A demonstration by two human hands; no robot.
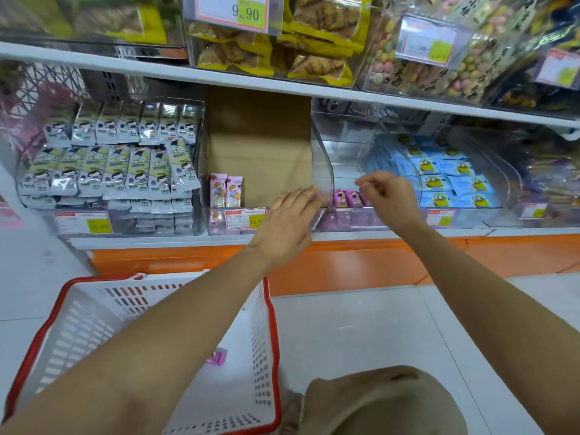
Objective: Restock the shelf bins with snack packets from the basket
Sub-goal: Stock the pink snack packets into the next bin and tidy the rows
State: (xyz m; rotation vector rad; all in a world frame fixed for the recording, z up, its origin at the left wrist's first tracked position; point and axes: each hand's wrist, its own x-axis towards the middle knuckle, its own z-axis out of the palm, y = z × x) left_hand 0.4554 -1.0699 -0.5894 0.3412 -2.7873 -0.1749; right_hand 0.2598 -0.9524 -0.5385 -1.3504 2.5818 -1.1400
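Note:
My left hand (290,221) reaches to the clear bin wall (323,174) on the lower shelf, fingers straight and touching its front edge. My right hand (387,196) hovers over the neighbouring bin, fingers loosely curled, with nothing visible in them. Below it several pink snack packets (346,197) lie in that bin. Two pink packets (226,190) stand upright in the bin to the left, before a brown cardboard backing (260,142). The white basket with a red rim (270,312) sits on the floor under my left arm. One small pink packet (217,356) lies in it.
A bin of green-white packets (110,164) fills the left of the shelf. Blue packets (455,180) fill the bin at right. The upper shelf (219,78) overhangs with bagged snacks. An orange plinth (376,259) runs below. My knee (383,403) shows at the bottom.

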